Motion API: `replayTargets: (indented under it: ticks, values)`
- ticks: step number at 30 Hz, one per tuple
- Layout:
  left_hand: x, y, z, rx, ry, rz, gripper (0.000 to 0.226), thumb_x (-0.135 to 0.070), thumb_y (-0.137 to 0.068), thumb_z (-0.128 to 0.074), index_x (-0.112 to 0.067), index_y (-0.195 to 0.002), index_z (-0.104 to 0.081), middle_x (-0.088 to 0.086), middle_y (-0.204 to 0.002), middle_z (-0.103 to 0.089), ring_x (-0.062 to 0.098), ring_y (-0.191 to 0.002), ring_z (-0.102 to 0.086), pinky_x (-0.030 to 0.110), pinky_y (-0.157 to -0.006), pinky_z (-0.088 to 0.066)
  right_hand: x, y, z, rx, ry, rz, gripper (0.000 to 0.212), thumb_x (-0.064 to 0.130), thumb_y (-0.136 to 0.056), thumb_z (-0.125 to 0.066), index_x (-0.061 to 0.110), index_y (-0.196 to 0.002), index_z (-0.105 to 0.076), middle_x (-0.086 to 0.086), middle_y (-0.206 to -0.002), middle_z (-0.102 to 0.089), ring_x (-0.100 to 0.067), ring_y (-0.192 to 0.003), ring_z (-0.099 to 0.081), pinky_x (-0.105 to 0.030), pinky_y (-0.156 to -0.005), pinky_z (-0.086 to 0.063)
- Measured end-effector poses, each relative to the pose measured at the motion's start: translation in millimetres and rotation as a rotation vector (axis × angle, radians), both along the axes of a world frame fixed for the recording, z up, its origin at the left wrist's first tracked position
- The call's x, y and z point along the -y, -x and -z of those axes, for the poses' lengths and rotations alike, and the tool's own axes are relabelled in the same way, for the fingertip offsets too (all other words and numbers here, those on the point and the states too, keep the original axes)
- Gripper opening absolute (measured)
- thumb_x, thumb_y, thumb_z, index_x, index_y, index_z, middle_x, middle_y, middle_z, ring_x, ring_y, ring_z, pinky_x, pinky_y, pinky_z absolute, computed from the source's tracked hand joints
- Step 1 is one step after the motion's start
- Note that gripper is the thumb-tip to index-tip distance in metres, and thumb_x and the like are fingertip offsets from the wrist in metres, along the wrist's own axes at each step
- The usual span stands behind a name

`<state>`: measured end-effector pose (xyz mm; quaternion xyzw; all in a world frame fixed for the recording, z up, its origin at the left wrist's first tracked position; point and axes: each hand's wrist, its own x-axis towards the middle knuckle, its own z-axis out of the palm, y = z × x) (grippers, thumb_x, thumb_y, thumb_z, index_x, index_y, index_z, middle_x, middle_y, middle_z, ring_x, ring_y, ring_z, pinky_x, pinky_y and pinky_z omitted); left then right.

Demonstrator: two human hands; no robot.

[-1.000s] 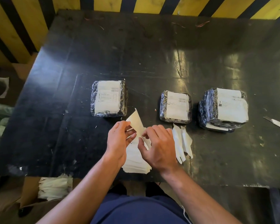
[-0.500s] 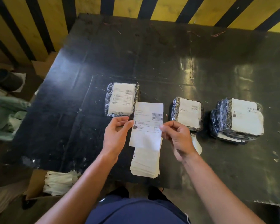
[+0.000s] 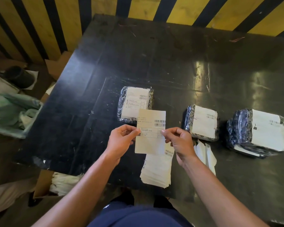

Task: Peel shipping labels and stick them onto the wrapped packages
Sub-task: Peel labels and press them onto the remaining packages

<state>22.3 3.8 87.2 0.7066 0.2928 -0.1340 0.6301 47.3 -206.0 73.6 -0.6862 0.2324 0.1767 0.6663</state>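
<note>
A white shipping label [image 3: 150,128] with a barcode hangs flat above the table, pinched on its left edge by my left hand [image 3: 120,141] and on its right edge by my right hand [image 3: 179,143]. Under it lies a stack of labels [image 3: 156,169] at the table's near edge. Three black plastic-wrapped packages sit in a row, each with a label on top: left package [image 3: 134,103], middle package [image 3: 201,122], larger right package [image 3: 257,132]. The held label overlaps the left package's near edge in view.
Peeled white backing strips [image 3: 206,154] lie right of my right hand. The black table [image 3: 154,59] stands against a yellow-and-black striped wall. On the floor at left are a cardboard box with white scraps [image 3: 62,182], a green bag [image 3: 10,112] and a dark roll [image 3: 20,76].
One second ago both hands were peeling a folded label over the stack. Now the label is spread flat, held by both hands and lifted toward the left package. The camera has shifted left.
</note>
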Motion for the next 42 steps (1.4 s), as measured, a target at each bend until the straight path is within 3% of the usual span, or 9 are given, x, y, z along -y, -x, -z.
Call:
replayTargets:
  ticks: [4, 9, 15, 18, 22, 28, 34, 38, 42]
  values:
    - [-14.4, -22.7, 10.8, 0.042, -0.122, -0.039, 0.007, -0.024, -0.096, -0.077, -0.019, -0.091, -0.076, -0.008, -0.102, -0.081, 0.012, -0.096, -0.076, 0.023, -0.075, -0.059, -27.6, -22.3, 14.3, 0.005, 0.105, 0.027, 0.013, 0.018, -0.09, -0.082, 0.008, -0.086, -0.074, -0.003, -0.089, -0.08, -0.023, -0.089, -0.076, -0.039, -0.081, -0.065]
    - [-35.7, -70.8, 23.8, 0.031, -0.231, -0.077, 0.01, -0.03, -0.091, -0.083, -0.022, -0.087, -0.078, -0.005, -0.102, -0.081, 0.013, -0.092, -0.078, 0.031, -0.077, -0.064, -58.6, -63.5, 22.6, 0.036, 0.203, 0.057, 0.01, 0.018, -0.088, -0.084, 0.013, -0.085, -0.075, 0.0, -0.088, -0.077, -0.015, -0.083, -0.069, -0.031, -0.075, -0.058]
    - [-54.9, -122.1, 30.2, -0.007, -0.361, -0.062, 0.013, -0.036, -0.09, -0.083, -0.025, -0.089, -0.079, -0.005, -0.095, -0.079, 0.01, -0.087, -0.074, 0.028, -0.062, -0.059, -91.1, -108.6, 28.6, 0.004, 0.281, 0.103, 0.012, 0.023, -0.088, -0.083, 0.015, -0.086, -0.075, 0.003, -0.087, -0.075, -0.012, -0.08, -0.068, -0.026, -0.063, -0.049]
    - [-61.5, -140.0, 32.8, -0.036, -0.42, -0.042, 0.015, -0.039, -0.09, -0.082, -0.024, -0.094, -0.08, -0.007, -0.09, -0.077, 0.008, -0.079, -0.07, 0.024, -0.055, -0.051, -101.9, -125.2, 33.2, -0.001, 0.332, 0.102, 0.01, 0.023, -0.089, -0.081, 0.018, -0.084, -0.074, 0.007, -0.085, -0.074, -0.008, -0.076, -0.066, -0.034, -0.072, -0.058]
    - [-67.7, -156.7, 39.5, -0.075, -0.442, -0.027, 0.013, -0.039, -0.089, -0.082, -0.027, -0.088, -0.078, -0.005, -0.092, -0.077, 0.014, -0.086, -0.073, 0.033, -0.065, -0.062, -112.1, -140.0, 39.7, -0.017, 0.37, 0.111, 0.011, 0.025, -0.087, -0.082, 0.023, -0.08, -0.073, 0.012, -0.078, -0.073, -0.011, -0.069, -0.069, -0.042, -0.081, -0.063]
    - [-73.6, -168.6, 49.8, -0.101, -0.462, -0.015, 0.016, -0.039, -0.089, -0.082, -0.029, -0.081, -0.072, -0.006, -0.09, -0.073, 0.013, -0.086, -0.071, 0.035, -0.07, -0.064, -120.3, -149.6, 47.3, -0.044, 0.422, 0.112, 0.014, 0.028, -0.084, -0.082, 0.024, -0.077, -0.071, 0.012, -0.077, -0.073, -0.016, -0.077, -0.072, -0.045, -0.085, -0.062]
    - [-73.4, -172.6, 55.3, -0.116, -0.501, 0.021, 0.014, -0.039, -0.09, -0.081, -0.026, -0.09, -0.076, -0.009, -0.086, -0.07, 0.01, -0.082, -0.068, 0.029, -0.061, -0.057, -123.1, -152.6, 55.2, -0.069, 0.49, 0.099, 0.013, 0.028, -0.084, -0.082, 0.025, -0.077, -0.071, 0.014, -0.077, -0.072, -0.014, -0.078, -0.07, -0.045, -0.089, -0.06]
    - [-72.9, -174.2, 59.3, -0.112, -0.546, 0.038, 0.016, -0.042, -0.088, -0.082, -0.028, -0.086, -0.074, -0.012, -0.08, -0.07, 0.01, -0.079, -0.068, 0.033, -0.068, -0.062, -125.5, -155.3, 59.5, -0.056, 0.576, 0.056, 0.013, 0.025, -0.081, -0.078, 0.025, -0.072, -0.068, 0.014, -0.074, -0.072, -0.017, -0.078, -0.071, -0.047, -0.089, -0.059]
    - [-74.4, -171.0, 57.5, -0.089, -0.673, 0.057, 0.03, -0.047, -0.085, -0.082, -0.028, -0.098, -0.062, -0.011, -0.085, -0.07, 0.015, -0.082, -0.066, 0.034, -0.071, -0.055, -123.3, -155.4, 60.2, -0.007, 0.666, 0.007, 0.024, 0.033, -0.079, -0.081, 0.024, -0.081, -0.06, 0.012, -0.08, -0.068, -0.018, -0.078, -0.067, -0.045, -0.082, -0.059]
